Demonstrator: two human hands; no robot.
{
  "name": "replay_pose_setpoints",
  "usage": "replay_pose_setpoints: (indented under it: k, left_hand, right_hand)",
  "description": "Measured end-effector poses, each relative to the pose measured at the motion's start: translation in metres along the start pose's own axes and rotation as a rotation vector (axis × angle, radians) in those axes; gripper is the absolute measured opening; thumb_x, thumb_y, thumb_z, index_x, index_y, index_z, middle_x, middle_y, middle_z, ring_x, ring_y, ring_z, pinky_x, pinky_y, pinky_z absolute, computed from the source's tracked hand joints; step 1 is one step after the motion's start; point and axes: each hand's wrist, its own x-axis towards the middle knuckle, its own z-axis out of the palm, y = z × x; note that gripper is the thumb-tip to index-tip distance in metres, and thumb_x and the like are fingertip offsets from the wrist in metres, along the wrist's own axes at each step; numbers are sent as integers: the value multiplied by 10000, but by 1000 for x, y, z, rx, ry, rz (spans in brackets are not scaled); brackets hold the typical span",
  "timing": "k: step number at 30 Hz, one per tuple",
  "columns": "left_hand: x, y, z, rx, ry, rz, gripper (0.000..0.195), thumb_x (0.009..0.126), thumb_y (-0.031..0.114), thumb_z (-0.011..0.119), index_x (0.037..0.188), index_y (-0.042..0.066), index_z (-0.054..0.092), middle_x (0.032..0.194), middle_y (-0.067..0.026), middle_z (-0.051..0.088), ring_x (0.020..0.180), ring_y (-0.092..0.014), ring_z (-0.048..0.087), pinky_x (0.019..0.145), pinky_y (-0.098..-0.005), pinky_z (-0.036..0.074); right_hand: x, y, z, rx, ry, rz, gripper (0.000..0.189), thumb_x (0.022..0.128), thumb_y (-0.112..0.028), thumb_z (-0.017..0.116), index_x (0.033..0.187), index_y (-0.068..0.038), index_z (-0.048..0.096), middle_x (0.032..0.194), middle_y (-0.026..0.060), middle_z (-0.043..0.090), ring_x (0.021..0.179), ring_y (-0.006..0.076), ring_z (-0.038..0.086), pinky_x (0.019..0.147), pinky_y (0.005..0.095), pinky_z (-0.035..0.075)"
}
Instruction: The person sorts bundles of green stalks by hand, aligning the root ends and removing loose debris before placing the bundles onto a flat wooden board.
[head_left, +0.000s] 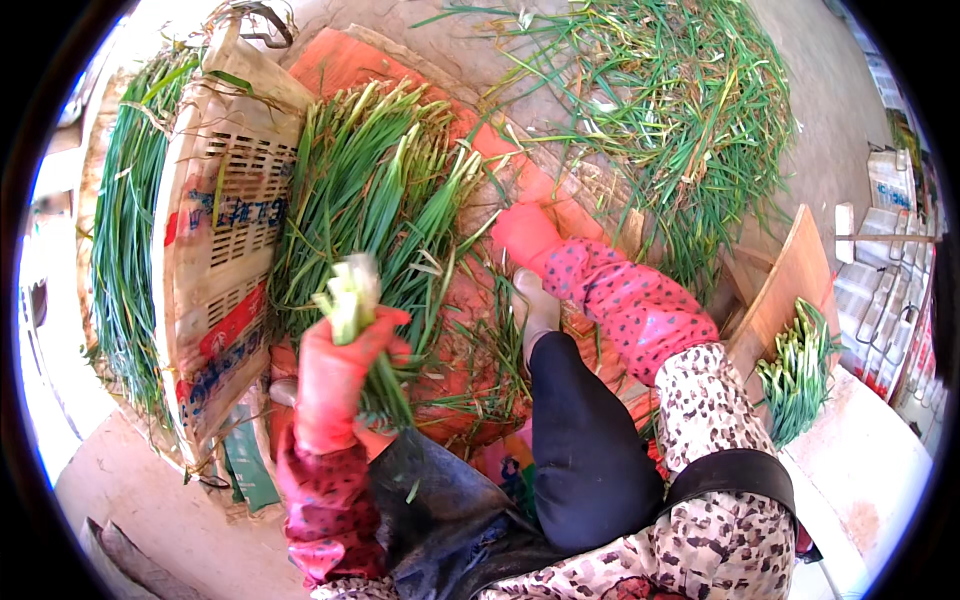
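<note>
My left hand (334, 375), in a pink rubber glove, grips a bunch of garlic chives (386, 390). The pale cut ends point up and look blurred; the green leaves hang below. A large heap of garlic chives (367, 180) lies in front of me, its pale root ends towards the far side. My right hand (529, 236), also gloved in pink, is curled at the right of that heap, low over the red sheet (570, 202). Its fingers are turned away, so whether it holds a stalk is hidden.
A worn white plastic crate (229, 247) stands on edge at left, with more chives (131, 240) beyond it. Loose leaf trimmings (697, 127) cover the floor at upper right. A wooden board (780, 277) and a chive bundle (795, 382) are at right. My shoe (534, 300) rests mid-view.
</note>
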Motion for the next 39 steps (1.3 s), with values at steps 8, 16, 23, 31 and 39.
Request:
replay_pose_setpoints:
  k: [8, 16, 23, 31, 39]
  left_hand:
    - [17, -44, 25, 84, 44, 111, 280, 855, 102, 628, 1109, -14, 643, 858, -48, 690, 743, -61, 578, 659, -203, 432]
    - [-101, 20, -29, 5, 104, 505, 341, 772, 35, 627, 1093, -82, 630, 1198, -256, 577, 1031, -229, 611, 765, -305, 532]
    - [19, -50, 41, -113, 36, 364, 441, 808, -93, 620, 1238, -27, 548, 1061, -29, 603, 807, -47, 547, 698, -178, 461]
    - [41, -74, 38, -45, -214, 181, 379, 853, 49, 609, 1227, 18, 558, 965, -18, 643, 797, -98, 603, 711, -230, 479]
    - [-1, -48, -19, -241, -83, -88, 274, 813, 22, 586, 1082, -24, 613, 785, -77, 659, 684, -147, 617, 662, -280, 497]
  right_hand:
    - [28, 6, -45, 108, 52, 37, 67, 685, -157, 636, 729, -114, 663, 860, 78, 614, 769, 262, 620, 629, 402, 495]
    - [23, 16, -52, 76, -150, 149, 98, 679, -155, 645, 749, -93, 675, 810, 88, 639, 758, 307, 631, 647, 426, 503]
    - [36, -65, -169, 444, -188, -224, 99, 683, -143, 620, 758, -84, 645, 732, 136, 631, 713, 345, 629, 608, 453, 511]
    - [42, -58, -155, 785, -353, -91, 202, 747, -159, 600, 932, -97, 655, 844, 143, 654, 812, 320, 645, 703, 418, 517]
    - [107, 29, -79, 6, 70, -20, 225, 738, -99, 575, 941, -123, 671, 802, 116, 644, 831, 308, 648, 713, 426, 508]
